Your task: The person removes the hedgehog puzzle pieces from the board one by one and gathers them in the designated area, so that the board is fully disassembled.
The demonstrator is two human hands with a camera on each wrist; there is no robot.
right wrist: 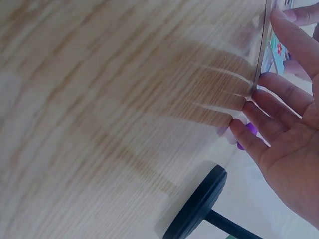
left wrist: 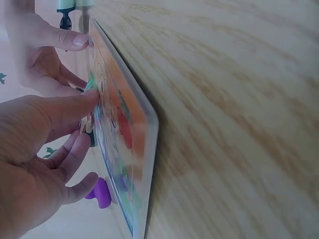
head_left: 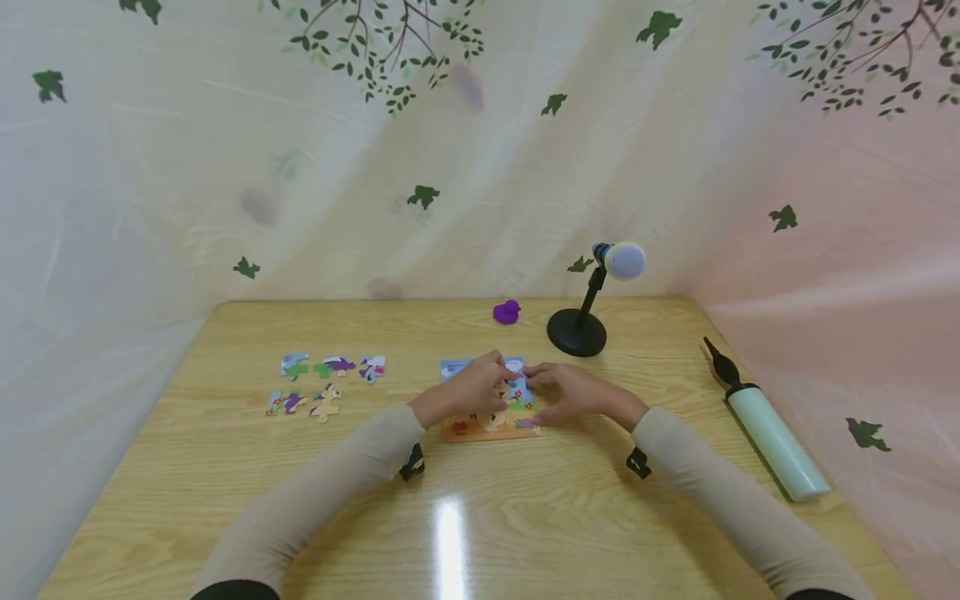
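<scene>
The jigsaw board (head_left: 491, 435), with an orange lower border and a blue top, lies flat on the table. My left hand (head_left: 471, 390) is over its middle, pinching a puzzle piece (left wrist: 88, 122) between thumb and fingers close above the picture. In the head view, that hand covers much of the board. My right hand (head_left: 573, 392) is at the board's right side, its fingers extended. In the right wrist view, its fingertips (right wrist: 264, 79) are right at the board's edge, the thumb nearer the front corner. A flowered part of the picture (head_left: 519, 392) shows between the hands.
Several loose puzzle pieces (head_left: 324, 403) lie on the table at left. Behind the board sit a purple rubber duck (head_left: 507, 312) and a microphone (head_left: 624, 261) on a round black stand (head_left: 577, 333). A pale green hand pump (head_left: 776, 442) lies along the right edge.
</scene>
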